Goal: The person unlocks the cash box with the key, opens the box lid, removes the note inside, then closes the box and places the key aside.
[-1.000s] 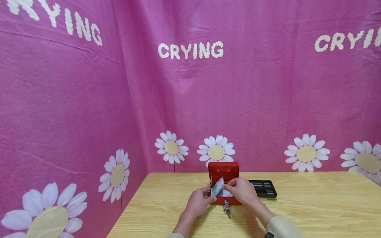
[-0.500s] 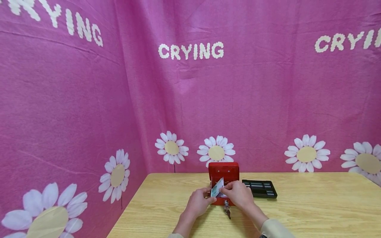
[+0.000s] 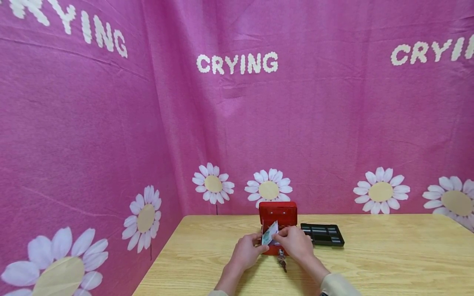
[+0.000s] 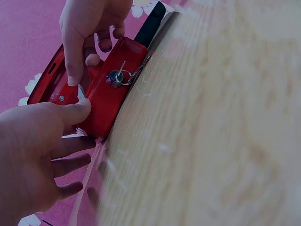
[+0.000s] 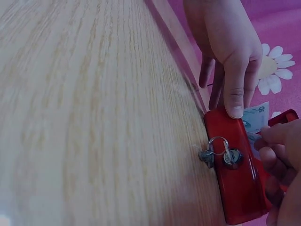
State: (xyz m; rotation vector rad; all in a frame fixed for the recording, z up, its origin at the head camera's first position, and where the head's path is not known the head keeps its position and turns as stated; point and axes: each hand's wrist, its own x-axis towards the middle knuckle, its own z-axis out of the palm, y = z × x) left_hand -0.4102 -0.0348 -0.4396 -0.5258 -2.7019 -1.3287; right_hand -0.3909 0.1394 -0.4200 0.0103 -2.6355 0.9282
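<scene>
- Head view is bright, faint shadows on the tabletop [image 3: 392,259].
- Wrist views are dimmer.
- Left wrist's tabletop blurs, perhaps out of focus.
- Glare streaks the red box [image 5: 240,188].

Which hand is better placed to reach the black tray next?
Likely the right hand: it is nearer the black tray, though it pinches a banknote. The left hand is farther away, its thumb on the red box.
</scene>
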